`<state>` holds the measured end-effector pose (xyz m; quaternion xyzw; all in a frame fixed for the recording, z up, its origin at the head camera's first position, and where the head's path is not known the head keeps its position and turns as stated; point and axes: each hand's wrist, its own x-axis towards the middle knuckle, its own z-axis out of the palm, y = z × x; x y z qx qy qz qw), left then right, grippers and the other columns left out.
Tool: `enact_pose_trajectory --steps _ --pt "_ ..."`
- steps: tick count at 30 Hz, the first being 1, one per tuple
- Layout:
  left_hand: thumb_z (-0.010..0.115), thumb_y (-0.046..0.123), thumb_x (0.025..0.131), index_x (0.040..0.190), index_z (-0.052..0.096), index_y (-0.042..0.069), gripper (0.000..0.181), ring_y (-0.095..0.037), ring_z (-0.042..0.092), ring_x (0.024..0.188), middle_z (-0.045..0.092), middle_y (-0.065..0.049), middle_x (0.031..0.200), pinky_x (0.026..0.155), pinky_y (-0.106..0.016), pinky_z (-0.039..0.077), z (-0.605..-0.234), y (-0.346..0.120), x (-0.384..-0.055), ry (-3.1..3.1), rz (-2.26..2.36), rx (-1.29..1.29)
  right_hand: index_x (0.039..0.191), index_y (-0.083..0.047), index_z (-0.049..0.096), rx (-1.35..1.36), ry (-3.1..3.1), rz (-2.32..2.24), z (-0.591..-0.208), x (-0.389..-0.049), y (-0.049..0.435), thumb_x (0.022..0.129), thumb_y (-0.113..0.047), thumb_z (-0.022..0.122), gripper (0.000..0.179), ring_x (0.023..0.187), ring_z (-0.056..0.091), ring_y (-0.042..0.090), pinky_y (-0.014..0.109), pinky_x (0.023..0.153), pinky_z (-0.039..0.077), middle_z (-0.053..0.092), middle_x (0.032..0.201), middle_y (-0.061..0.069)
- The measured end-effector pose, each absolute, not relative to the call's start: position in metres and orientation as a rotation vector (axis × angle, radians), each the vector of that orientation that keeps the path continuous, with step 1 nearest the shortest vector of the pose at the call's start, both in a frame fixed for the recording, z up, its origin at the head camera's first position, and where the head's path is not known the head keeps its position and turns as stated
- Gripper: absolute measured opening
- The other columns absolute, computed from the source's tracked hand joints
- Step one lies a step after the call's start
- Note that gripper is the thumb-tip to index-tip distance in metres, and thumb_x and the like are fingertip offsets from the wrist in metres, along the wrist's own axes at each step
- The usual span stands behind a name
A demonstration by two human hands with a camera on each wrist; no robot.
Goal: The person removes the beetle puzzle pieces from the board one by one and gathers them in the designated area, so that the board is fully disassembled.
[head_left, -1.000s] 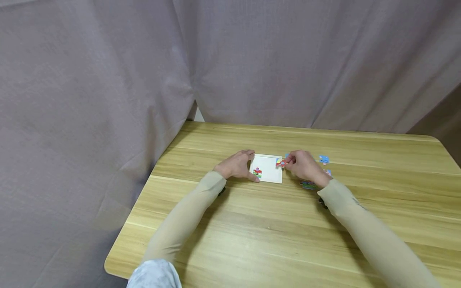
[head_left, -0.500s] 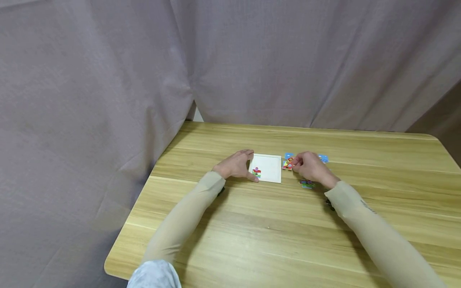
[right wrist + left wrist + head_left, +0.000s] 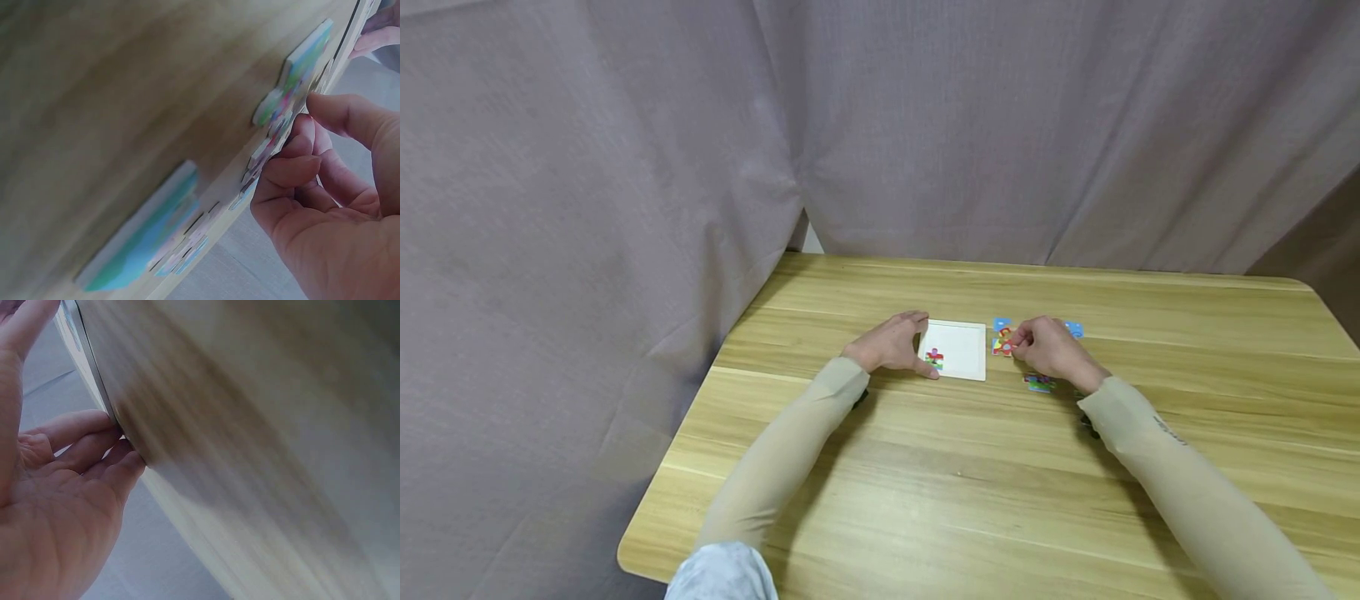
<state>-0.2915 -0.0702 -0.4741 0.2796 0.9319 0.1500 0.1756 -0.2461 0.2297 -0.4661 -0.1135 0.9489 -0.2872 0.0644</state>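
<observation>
A white square puzzle tray [image 3: 964, 350] lies on the table, with one red and green jigsaw piece [image 3: 934, 359] in its near left corner. My left hand [image 3: 891, 343] holds the tray across its left side, fingers at the far corner and thumb at the near one. In the left wrist view, fingertips [image 3: 134, 464] press against the tray's edge. To the right of the tray, my right hand [image 3: 1051, 348] pinches a red and yellow jigsaw piece [image 3: 1003, 343] at its right side, low over the table. The right wrist view shows thumb [image 3: 331, 111] and fingers close together there.
Around the right hand lie more jigsaw pieces: a blue one [image 3: 1002, 323] behind, another blue one [image 3: 1073, 329] farther right, and a green and purple one [image 3: 1039, 382] in front. The wooden table [image 3: 925, 483] meets a grey curtain [image 3: 925, 133] at the back.
My right hand has carried the red and yellow piece from over the tray's right edge to the right, and turned it a little. My left hand has stayed at the tray.
</observation>
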Motion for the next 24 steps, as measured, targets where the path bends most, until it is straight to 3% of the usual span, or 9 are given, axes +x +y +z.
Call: enact_pose_trajectory --steps 24 --pt "0.091 0.057 0.085 0.169 0.039 0.006 0.111 -0.029 0.025 0.171 0.026 -0.008 0.183 0.141 -0.041 0.024 -0.4741 -0.0705 -0.2906 2.639 0.461 0.778 0.095 0.001 0.077 -0.34 2.863 -0.849 -0.4662 -0.2475 0.2318 0.092 0.0 0.067 0.01 0.076 0.061 0.017 0.028 0.073 0.05 0.075 0.086 0.01"
